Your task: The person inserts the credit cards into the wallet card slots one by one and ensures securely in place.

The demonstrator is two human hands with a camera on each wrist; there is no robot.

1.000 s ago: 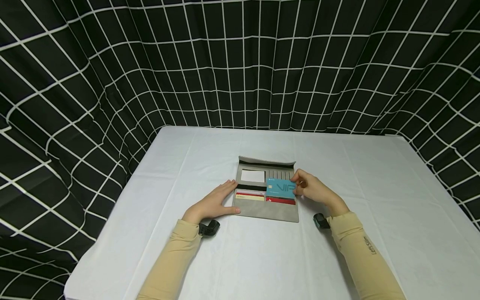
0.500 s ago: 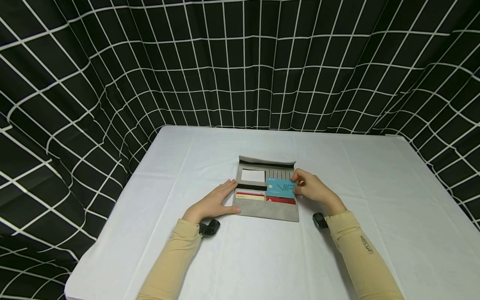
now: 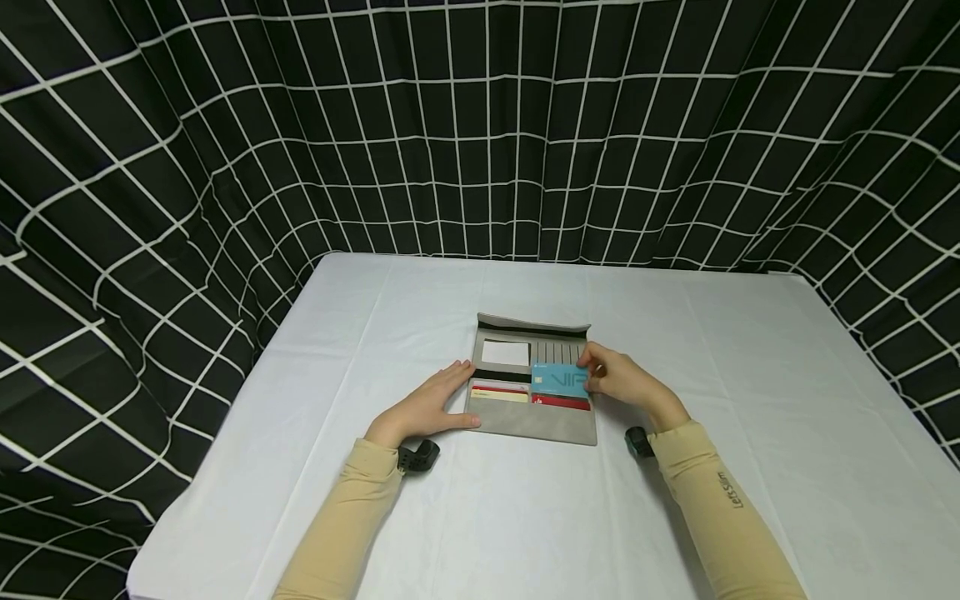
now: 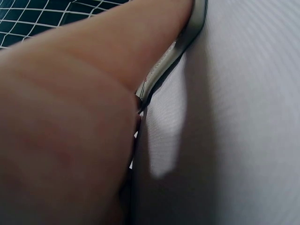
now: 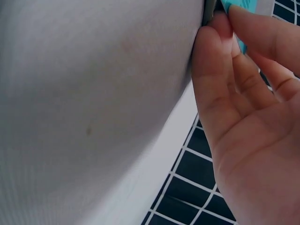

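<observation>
A grey wallet [image 3: 555, 427] lies unfolded in the head view, its far flap raised. Between its halves, a blue card [image 3: 552, 379] marked VIP stands over the red card [image 3: 561, 402] in the right pocket. My right hand [image 3: 624, 379] pinches the blue card by its right edge. That card's corner [image 5: 246, 5] shows at the fingertips in the right wrist view. On the wallet's left edge rests my left hand [image 3: 429, 404], fingers straight and thumb spread at the near corner. The left wrist view shows that hand [image 4: 70, 112] large beside the wallet's edge [image 4: 164, 70].
A white cloth covers the table [image 3: 525, 517]. The left pocket holds several cards [image 3: 499, 393], and a white card [image 3: 506, 353] sits in the upper window. A black curtain with a white grid [image 3: 480, 133] stands behind and at the sides.
My right hand has shifted slightly to the left and nearer, and the blue card has moved down a little over the right pocket. The left hand has stayed in place.
</observation>
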